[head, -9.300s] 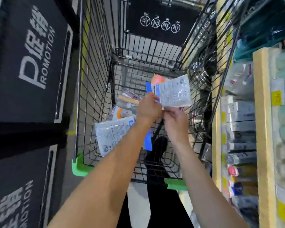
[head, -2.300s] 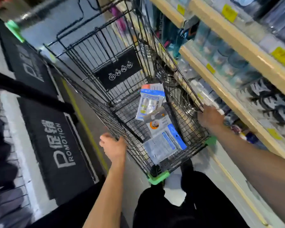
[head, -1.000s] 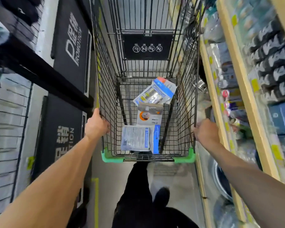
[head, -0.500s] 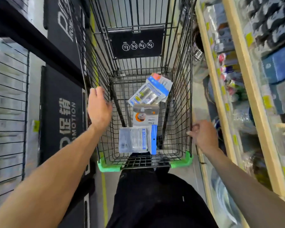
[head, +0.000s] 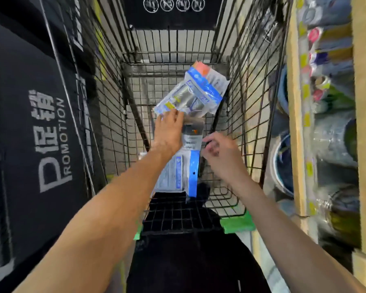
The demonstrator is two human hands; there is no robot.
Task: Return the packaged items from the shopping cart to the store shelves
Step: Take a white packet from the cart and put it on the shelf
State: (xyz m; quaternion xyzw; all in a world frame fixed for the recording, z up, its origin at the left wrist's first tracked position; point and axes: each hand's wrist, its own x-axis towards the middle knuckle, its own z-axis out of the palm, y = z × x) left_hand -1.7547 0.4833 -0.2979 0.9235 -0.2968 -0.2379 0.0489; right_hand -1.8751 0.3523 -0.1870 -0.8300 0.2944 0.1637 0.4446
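Note:
Both my hands reach down into the black wire shopping cart [head: 251, 85]. My left hand [head: 169, 132] has its fingers at the lower edge of a blue-and-silver package [head: 190, 96] that lies tilted at the far end; whether it grips it I cannot tell. Under that lies a grey package [head: 192, 134] with an orange mark. My right hand [head: 220, 153] hovers to its right, fingers curled and holding nothing. A white package with a blue edge [head: 182, 174] lies nearest me, partly hidden by my left forearm.
Wooden store shelves [head: 294, 123] with yellow price tags and packed goods run along the right of the cart. Black promotion boards [head: 49, 140] stand on the left. The cart's green corner bumper [head: 237, 224] is close to my body.
Both hands have left the cart's rim and moved down inside the basket; the left now touches the blue-and-silver package. The view has moved closer over the cart.

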